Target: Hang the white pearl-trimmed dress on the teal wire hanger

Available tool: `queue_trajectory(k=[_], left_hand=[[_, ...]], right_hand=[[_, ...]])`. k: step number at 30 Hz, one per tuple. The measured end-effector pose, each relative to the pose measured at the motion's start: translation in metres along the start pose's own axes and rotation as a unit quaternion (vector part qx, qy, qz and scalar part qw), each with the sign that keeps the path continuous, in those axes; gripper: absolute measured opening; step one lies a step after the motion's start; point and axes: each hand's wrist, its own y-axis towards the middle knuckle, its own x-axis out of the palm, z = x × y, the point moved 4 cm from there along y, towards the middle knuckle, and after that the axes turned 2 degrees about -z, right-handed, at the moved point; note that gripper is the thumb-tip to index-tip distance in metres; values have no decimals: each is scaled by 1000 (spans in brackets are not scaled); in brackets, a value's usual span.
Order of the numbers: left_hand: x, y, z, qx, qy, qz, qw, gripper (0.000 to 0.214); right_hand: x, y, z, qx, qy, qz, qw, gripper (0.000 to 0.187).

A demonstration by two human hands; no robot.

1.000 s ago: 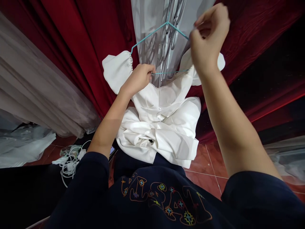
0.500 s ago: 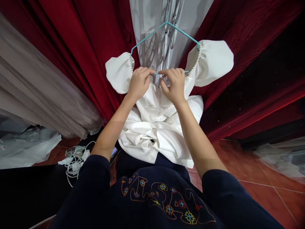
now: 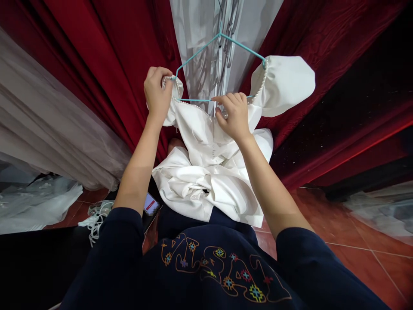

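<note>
A white dress point(image 3: 213, 172) with pearl trim and puffed sleeves hangs on a teal wire hanger point(image 3: 226, 41) before me. My left hand point(image 3: 157, 92) is closed on the left sleeve's pearl edge at the hanger's left end. My right hand point(image 3: 234, 114) pinches the pearl neckline at the hanger's bottom bar, near the middle. The right puffed sleeve point(image 3: 285, 84) sits over the hanger's right end. The skirt bunches against my dark shirt.
Red velvet curtains point(image 3: 106, 56) hang on both sides, with a silvery panel point(image 3: 222, 69) behind the hanger and beige drapery point(image 3: 48, 133) at left. White cables point(image 3: 95, 219) and a phone point(image 3: 150, 204) lie on the red tiled floor point(image 3: 338, 232). Clear plastic lies at both edges.
My left hand moved from the neckline's middle up and left to the left sleeve at the hanger's end. My right hand, earlier up at the right sleeve, stays on the neckline.
</note>
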Motion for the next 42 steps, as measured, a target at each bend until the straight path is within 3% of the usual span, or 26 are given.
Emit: queue_trajectory(k=[3, 6, 10, 13, 15, 18, 21, 23, 27, 30, 32, 36, 38, 42], left_hand=[[-15, 15, -19, -16, 40, 12, 999, 34], [-34, 13, -46, -56, 46, 15, 997, 21], [-45, -19, -62, -31, -9, -80, 996, 9], [-40, -56, -39, 89, -50, -198, 975, 11], [-36, -76, -13, 162, -65, -235, 956, 19], [-30, -85, 26, 201, -56, -207, 956, 25], [-18, -72, 54, 172, -42, -157, 972, 23], [-4, -62, 64, 146, -49, -155, 976, 26], [29, -62, 67, 124, -35, -185, 974, 37], [38, -67, 64, 119, -20, -172, 978, 42], [37, -67, 62, 119, -22, -162, 979, 40], [29, -59, 57, 124, -25, -168, 978, 36], [26, -57, 55, 126, -21, -176, 976, 34], [22, -56, 53, 122, -11, -172, 977, 30]], right_hand=[[0, 2, 1, -6, -1, -3, 1000, 30], [-5, 3, 4, -13, -9, -9, 1000, 29], [-14, 1, 8, -32, 5, -15, 999, 34], [-16, 0, 9, -41, 27, -9, 999, 39], [-14, 0, 9, -36, 32, -5, 999, 38], [-9, 2, 7, -19, 23, -2, 1000, 37], [-7, 3, 5, -13, 25, -3, 1000, 36], [-7, 3, 5, -18, 30, -6, 999, 36], [-9, -1, 9, -28, 20, -20, 999, 33], [-15, 0, 14, -50, 24, -23, 998, 31], [-27, 5, 20, -51, 26, 29, 998, 30], [-60, 28, 44, 9, -2, 198, 980, 33], [-71, 46, 57, 48, 4, 170, 984, 36], [-91, 76, 70, 110, 84, -9, 990, 40]])
